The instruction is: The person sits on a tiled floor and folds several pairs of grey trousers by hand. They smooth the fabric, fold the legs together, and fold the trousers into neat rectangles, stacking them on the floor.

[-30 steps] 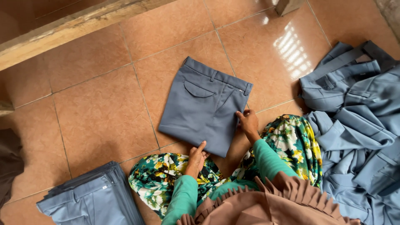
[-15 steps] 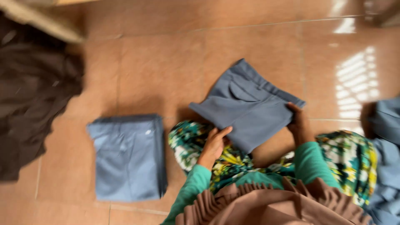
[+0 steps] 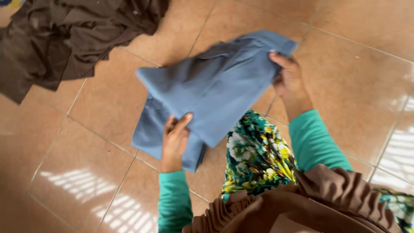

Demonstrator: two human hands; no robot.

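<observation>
Hanging in the air over the tiled floor (image 3: 345,90), a folded pair of blue-grey trousers (image 3: 215,86) is held up by both hands, tilted so that its far end rises toward the upper right and its near end dips toward the lower left. The right hand (image 3: 288,77) grips the upper right corner of the trousers, fingers curled over the edge of the cloth and closed on it. The left hand (image 3: 174,139) holds the lower edge of the trousers, thumb on top of the fabric and the other fingers tucked under it, so their exact spread cannot be told. Both arms wear teal sleeves (image 3: 312,140).

Directly beneath the trousers lies a stack of folded blue-grey garments (image 3: 151,133) of the same cloth, flat on the floor; the held trousers overlap it in the view, and the left hand sits just over the stack's near right part. Whether the trousers touch the stack cannot be told.

Just below and to the right of the trousers is the person's lap, covered by a green floral skirt (image 3: 258,157), and nearer the camera a brown pleated cloth (image 3: 302,203). Well apart from the trousers, toward the upper left, a heap of dark brown clothing (image 3: 64,34) lies crumpled on the floor. Patches of barred sunlight fall on the tiles below the stack and to the far right of the trousers
</observation>
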